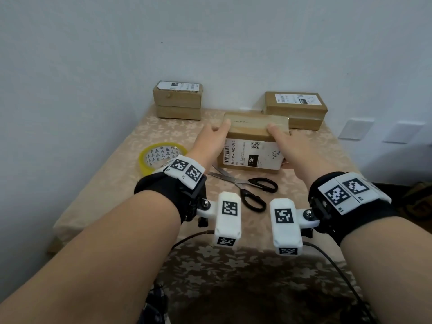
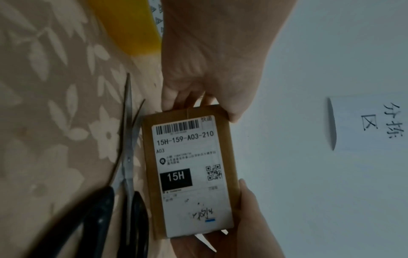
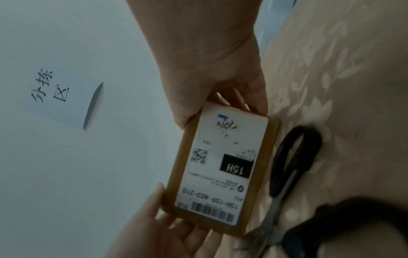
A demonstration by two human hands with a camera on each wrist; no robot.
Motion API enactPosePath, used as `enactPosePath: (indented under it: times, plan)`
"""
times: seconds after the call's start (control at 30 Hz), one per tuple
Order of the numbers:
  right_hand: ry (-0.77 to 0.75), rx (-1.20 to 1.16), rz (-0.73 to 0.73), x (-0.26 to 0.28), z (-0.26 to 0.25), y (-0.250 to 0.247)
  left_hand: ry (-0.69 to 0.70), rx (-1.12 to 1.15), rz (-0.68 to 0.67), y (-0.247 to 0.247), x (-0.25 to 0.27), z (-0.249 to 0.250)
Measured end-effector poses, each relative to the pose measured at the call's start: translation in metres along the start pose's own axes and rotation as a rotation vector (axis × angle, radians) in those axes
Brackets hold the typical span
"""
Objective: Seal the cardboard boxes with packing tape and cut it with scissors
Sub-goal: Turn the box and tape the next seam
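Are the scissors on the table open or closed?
Open. The scissors lie on the tablecloth with blades spread in a V, tips apart, near the held box; no hand touches them.

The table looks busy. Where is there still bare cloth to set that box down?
Bare tablecloth lies along the left edge beside the tape roll, and between the two box stacks at the wall. Crowded: the middle, where scissors lie under the held box.
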State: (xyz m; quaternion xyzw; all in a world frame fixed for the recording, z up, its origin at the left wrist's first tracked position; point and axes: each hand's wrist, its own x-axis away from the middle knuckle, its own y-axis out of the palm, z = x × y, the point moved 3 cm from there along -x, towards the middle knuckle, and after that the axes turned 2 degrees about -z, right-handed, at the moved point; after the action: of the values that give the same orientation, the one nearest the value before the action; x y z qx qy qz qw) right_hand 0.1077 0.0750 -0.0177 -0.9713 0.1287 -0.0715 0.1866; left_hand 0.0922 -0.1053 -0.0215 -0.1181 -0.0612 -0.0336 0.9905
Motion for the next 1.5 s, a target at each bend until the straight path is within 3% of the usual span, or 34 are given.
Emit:
enactPosePath:
  times: [0.2, 0.3, 0.43, 0.57, 0.63, 0.8, 0.9, 1.07, 1.17, 1.3, 1.4, 1.5]
  plan:
    - [-0.011, 0.096, 0.025, -0.001, 0.0, 0.0, -0.034, -0.159, -0.231, 0.0, 0.028, 0.011]
    - [-0.152, 0.257, 0.133, 0.004, -0.01, -0.003, 0.097, -0.277, -0.167, -0.015, 0.038, 0.02]
    - [-0.387, 0.529, 0.214, 0.014, -0.03, 0.005, 0.158, -0.579, 0.06, -0.058, 0.021, 0.007]
    - [-0.552, 0.617, 0.177, 0.023, -0.04, 0.023, 0.02, -1.1, -0.038, -0.077, 0.01, -0.023]
    - [-0.582, 0.616, 0.156, 0.025, -0.043, 0.031, 0.021, -1.161, -0.051, -0.078, 0.008, -0.029]
    - [-0.56, 0.623, 0.116, 0.024, -0.046, 0.041, 0.09, -1.071, -0.026, -0.07, 0.006, -0.026]
    - [-0.547, 0.577, 0.073, 0.027, -0.045, 0.042, 0.172, -0.979, 0.067, -0.072, 0.007, -0.014]
    - [-0.611, 0.433, 0.037, 0.035, -0.057, 0.041, 0.321, -0.455, 0.336, -0.093, 0.011, 0.021]
    - [-0.622, 0.137, -0.145, 0.044, -0.07, 0.047, 0.417, -0.096, 0.345, -0.088, 0.022, 0.048]
    - [-0.602, -0.071, -0.318, 0.054, -0.08, 0.055, 0.474, 0.073, 0.359, -0.069, 0.031, 0.07]
    - [-0.611, -0.109, -0.36, 0.054, -0.081, 0.052, 0.462, 0.177, 0.302, -0.061, 0.032, 0.072]
    - [-0.685, -0.003, -0.329, 0.051, -0.086, 0.037, 0.458, 0.156, 0.278, -0.064, 0.029, 0.073]
